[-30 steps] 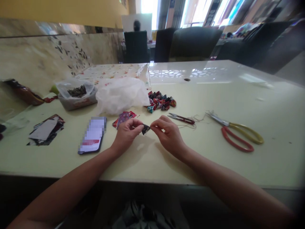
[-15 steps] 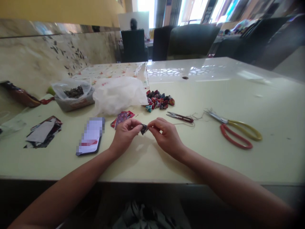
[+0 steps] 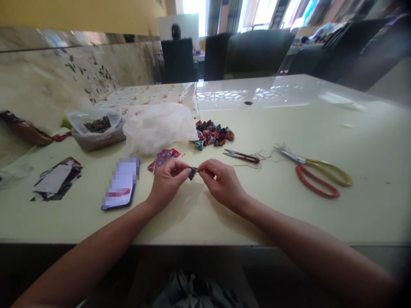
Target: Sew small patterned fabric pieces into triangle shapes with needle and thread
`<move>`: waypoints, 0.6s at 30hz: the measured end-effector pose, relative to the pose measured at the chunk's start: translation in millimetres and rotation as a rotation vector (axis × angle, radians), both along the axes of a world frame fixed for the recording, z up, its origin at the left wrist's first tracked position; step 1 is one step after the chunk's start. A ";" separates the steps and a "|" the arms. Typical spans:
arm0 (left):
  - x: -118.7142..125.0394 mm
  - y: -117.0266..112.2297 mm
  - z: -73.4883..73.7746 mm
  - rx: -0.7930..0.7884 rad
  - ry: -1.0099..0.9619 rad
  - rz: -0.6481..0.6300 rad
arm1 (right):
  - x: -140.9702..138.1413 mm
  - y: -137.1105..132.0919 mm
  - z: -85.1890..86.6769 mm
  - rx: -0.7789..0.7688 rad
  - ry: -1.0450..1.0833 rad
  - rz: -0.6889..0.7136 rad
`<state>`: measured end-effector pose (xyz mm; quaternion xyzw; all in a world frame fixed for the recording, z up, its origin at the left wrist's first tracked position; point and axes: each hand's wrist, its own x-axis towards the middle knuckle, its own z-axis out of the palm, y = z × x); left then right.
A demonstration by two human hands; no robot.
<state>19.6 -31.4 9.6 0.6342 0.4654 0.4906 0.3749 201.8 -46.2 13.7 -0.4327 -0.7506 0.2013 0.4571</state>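
Thumb and fingers of my left hand (image 3: 168,182) pinch a small dark patterned fabric piece (image 3: 192,173) above the table. At its right edge, the fingertips of my right hand (image 3: 221,182) are pressed together; whether they grip the cloth or something thin like a needle is too small to tell. Behind my left hand lie patterned fabric scraps (image 3: 164,158), partly covered by it. A pile of small stuffed fabric pieces (image 3: 213,134) sits beyond my hands. Thread snips (image 3: 242,156) with a dark red handle rest past my right hand, with loose thread around them.
Large scissors (image 3: 316,171) with red and yellow handles lie at right. To the left are a phone (image 3: 120,184), a stack of dark scraps (image 3: 58,177), a white plastic bag (image 3: 157,128) and a tub (image 3: 98,139) of dark dried bits. Chairs (image 3: 257,53) stand behind the table.
My right fingertips have shifted slightly and the fabric piece has turned a little between my hands, showing less of its face. The view has tilted slightly; the other things lie as before.
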 end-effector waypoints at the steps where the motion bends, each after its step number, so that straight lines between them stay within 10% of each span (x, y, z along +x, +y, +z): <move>1: 0.1 -0.5 0.3 0.041 0.033 0.008 | -0.3 -0.1 -0.1 -0.006 -0.004 -0.002; 8: 1.1 -2.3 1.0 0.205 0.136 0.019 | -0.8 0.3 -1.7 0.001 -0.012 0.000; 18: 1.1 1.1 1.9 -0.140 -0.154 -0.065 | 1.6 5.0 -3.0 -0.024 0.062 0.018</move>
